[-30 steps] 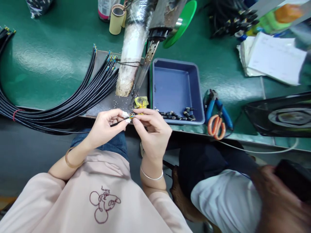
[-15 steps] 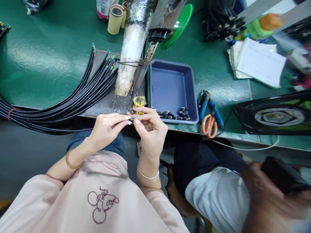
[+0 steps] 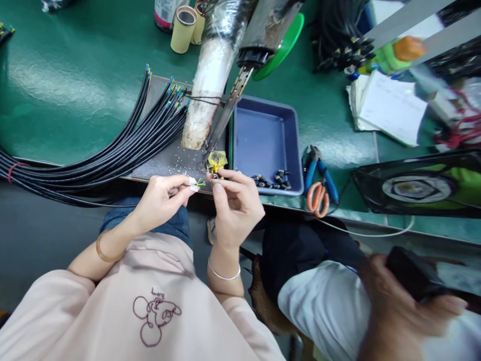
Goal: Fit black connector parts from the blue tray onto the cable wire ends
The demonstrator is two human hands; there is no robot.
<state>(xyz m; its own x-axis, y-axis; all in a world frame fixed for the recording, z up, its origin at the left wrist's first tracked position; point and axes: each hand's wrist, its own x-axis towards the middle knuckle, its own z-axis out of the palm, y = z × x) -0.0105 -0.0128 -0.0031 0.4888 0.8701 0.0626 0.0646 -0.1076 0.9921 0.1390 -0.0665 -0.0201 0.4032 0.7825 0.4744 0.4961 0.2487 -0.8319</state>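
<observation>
My left hand point(image 3: 163, 196), white wrapping on its fingertips, pinches the end of a black cable. Bare blue and yellow-green wire ends point(image 3: 200, 183) stick out past the fingers toward the right. My right hand point(image 3: 240, 206) is closed at its fingertips on a small dark part point(image 3: 215, 176), too small to name surely. A short gap separates it from the wires. Just beyond my right fingertips lies a yellow pad point(image 3: 217, 159). The metal tip of a soldering iron point(image 3: 228, 109) points down to it, beside a white wrapped tube point(image 3: 201, 90).
A bundle of black cables point(image 3: 93, 173) lies to the left. A blue tray point(image 3: 263, 135) with several small black connectors stands at right, then blue-handled cutters point(image 3: 323, 175) and orange-handled scissors point(image 3: 317, 199). Another person's hand point(image 3: 398, 306) holds a dark object at lower right.
My hands have drawn apart; earlier the fingertips met at the wires. The coloured wire ends now show freely and fan out. The view has shifted slightly.
</observation>
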